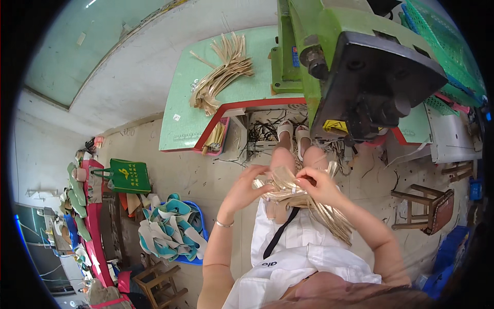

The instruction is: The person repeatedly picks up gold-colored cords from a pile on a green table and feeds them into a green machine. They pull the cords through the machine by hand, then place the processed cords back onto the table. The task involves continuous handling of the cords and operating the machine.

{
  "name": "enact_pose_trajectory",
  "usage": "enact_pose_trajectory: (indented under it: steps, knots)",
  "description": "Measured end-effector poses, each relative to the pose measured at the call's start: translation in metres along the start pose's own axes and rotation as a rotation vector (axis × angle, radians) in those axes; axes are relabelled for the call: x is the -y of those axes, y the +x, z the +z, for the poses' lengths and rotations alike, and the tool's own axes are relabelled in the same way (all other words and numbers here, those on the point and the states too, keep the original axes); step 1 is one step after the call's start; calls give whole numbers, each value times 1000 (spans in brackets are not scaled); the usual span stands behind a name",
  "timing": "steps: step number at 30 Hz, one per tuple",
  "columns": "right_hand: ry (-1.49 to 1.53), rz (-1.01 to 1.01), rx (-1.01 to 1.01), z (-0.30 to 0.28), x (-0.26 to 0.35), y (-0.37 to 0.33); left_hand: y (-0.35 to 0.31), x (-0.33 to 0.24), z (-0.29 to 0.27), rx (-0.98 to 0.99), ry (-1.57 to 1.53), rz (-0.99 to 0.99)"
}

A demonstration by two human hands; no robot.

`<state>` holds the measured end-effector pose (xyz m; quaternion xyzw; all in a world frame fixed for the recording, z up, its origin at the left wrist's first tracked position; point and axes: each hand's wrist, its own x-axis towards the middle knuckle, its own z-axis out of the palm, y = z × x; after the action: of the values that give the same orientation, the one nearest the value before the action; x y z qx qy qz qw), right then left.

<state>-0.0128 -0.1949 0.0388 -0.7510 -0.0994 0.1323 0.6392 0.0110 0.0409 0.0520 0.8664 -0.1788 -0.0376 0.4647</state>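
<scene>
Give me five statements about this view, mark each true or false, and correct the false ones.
1. The left hand and right hand are both at the gold strips. True.
2. More gold strips lie heaped on the green table. True.
3. The left wrist is bare. False: a bracelet circles it.
4. The tub of white and teal pieces stands to the person's right. False: the blue tub is to the left.
5. The machine at the table is green, with a black head. True.
</scene>
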Motion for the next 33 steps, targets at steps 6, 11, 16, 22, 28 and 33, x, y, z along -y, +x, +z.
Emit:
enact_pose_trajectory:
  steps: [6,11,16,22,28,33]
  knots:
    - [-357,-248,320,-78,92,10,19,-69,-1,236,-541,-191]
    - [-704,95,377,-136,175,21,42,-107,22,215,-835,-183]
    - [-785,259,430,-143,213,41,54,-119,35,91,-857,-202]
    - [-605,-48,445,-160,179,52,55,-123,30,31,-929,-249]
    - [-575,-244,469,-155,173,54,48,-102,12,-136,-936,-226]
    - [-654,-252,478,-146,182,49,60,-75,-9,-208,-1170,-218]
